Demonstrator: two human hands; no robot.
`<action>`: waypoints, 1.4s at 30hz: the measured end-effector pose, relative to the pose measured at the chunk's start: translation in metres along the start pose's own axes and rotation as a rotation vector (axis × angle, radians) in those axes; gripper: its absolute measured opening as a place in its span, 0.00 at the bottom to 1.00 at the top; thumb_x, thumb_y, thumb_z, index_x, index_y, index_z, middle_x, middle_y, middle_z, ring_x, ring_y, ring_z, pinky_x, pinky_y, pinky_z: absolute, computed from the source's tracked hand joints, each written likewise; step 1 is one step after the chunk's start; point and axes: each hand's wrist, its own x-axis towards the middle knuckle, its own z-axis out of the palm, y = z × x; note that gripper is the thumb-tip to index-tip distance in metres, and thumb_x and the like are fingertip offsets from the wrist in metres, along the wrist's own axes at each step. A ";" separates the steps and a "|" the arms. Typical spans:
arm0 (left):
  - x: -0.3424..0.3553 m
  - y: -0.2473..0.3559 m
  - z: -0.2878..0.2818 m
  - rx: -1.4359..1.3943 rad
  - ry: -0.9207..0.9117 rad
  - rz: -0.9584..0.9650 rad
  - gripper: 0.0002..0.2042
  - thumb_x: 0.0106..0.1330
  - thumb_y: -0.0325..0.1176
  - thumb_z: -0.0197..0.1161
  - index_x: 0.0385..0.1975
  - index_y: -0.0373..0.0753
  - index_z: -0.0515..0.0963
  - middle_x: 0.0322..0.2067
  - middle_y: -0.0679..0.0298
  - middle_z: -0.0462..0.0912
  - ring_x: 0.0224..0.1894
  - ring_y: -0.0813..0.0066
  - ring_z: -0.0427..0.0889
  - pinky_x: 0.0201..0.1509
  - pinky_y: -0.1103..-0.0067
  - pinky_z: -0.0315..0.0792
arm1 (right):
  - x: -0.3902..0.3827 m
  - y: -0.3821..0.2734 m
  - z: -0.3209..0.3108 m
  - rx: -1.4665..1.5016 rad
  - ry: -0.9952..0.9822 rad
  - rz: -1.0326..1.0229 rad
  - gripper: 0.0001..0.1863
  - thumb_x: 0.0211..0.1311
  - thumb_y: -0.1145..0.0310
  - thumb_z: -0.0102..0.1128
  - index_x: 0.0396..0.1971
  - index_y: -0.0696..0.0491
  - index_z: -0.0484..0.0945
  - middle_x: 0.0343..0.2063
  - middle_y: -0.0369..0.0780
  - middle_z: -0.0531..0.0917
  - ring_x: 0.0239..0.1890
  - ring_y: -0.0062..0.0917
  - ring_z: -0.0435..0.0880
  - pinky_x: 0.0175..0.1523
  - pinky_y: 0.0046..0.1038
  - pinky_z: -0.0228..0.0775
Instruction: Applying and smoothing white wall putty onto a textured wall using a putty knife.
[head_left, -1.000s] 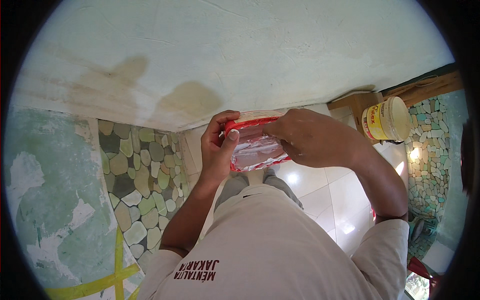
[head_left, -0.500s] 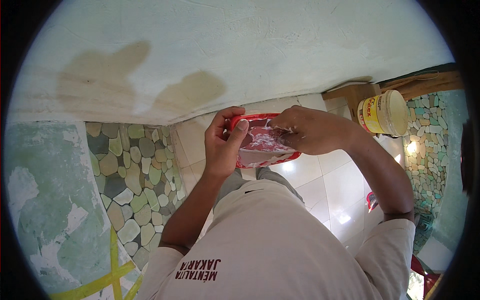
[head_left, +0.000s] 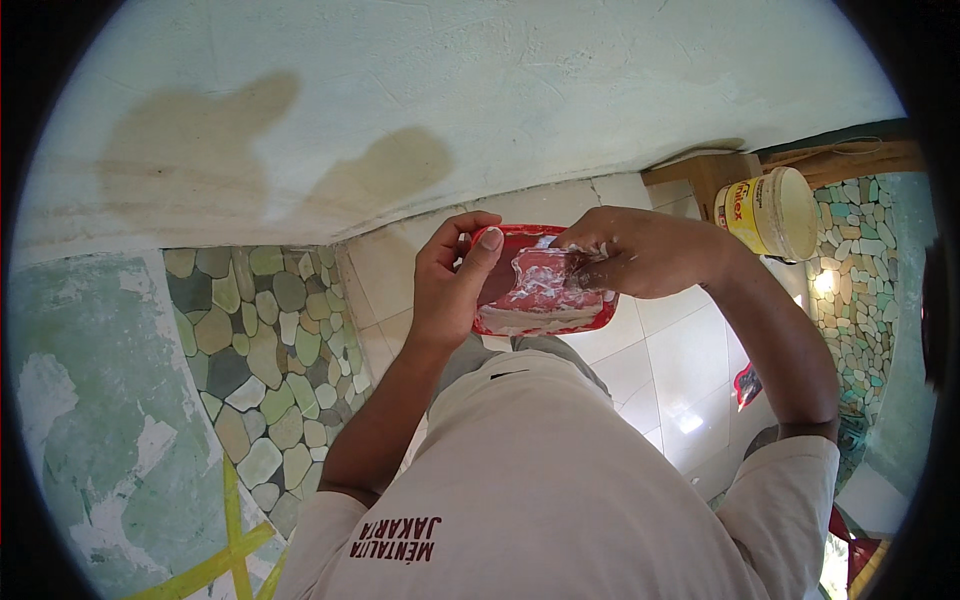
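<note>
A red plastic tub (head_left: 604, 318) is held in front of my waist, with whitish paste on its inner walls and near edge. My left hand (head_left: 452, 275) is closed on the tub's left end, the thumb lying over the rim. My right hand (head_left: 640, 255), smeared with white paste on the fingers, reaches over the right side of the tub. Its fingers are closed on a flat reddish putty scraper (head_left: 545, 280), coated with streaks of white paste, inside the tub. The fingertips and the scraper's gripped edge are partly hidden.
A pale wall (head_left: 520, 100) rises just ahead. A yellow-and-white paint bucket (head_left: 765, 213) stands at the right by a wooden piece (head_left: 705, 178). Pebble-patterned flooring (head_left: 270, 370) and yellow tape (head_left: 235, 545) lie to the left. A small red object (head_left: 745, 385) is on the tiles.
The tub has shifted slightly right, and its opening shows more. My right hand has moved a little right with the scraper, whose flat face is more visible.
</note>
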 end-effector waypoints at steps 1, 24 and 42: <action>0.000 0.000 0.000 -0.014 -0.002 -0.014 0.15 0.66 0.40 0.64 0.45 0.35 0.76 0.30 0.71 0.76 0.32 0.88 0.71 0.37 0.88 0.67 | 0.000 0.000 -0.001 0.008 -0.015 0.014 0.23 0.64 0.69 0.57 0.58 0.55 0.71 0.51 0.46 0.74 0.53 0.34 0.75 0.57 0.31 0.69; 0.006 -0.007 0.005 -0.084 -0.013 -0.379 0.16 0.67 0.45 0.62 0.37 0.35 0.77 0.32 0.67 0.81 0.33 0.84 0.77 0.39 0.84 0.71 | 0.010 0.083 0.037 0.648 0.056 0.059 0.25 0.54 0.73 0.63 0.54 0.60 0.74 0.45 0.42 0.80 0.46 0.24 0.78 0.54 0.26 0.69; 0.005 -0.028 0.010 -0.004 0.144 -0.199 0.17 0.68 0.46 0.60 0.39 0.35 0.76 0.33 0.68 0.78 0.35 0.85 0.73 0.41 0.84 0.68 | -0.013 0.105 0.116 0.917 0.889 -0.276 0.20 0.61 0.85 0.48 0.55 0.62 0.70 0.40 0.41 0.82 0.43 0.20 0.79 0.48 0.24 0.73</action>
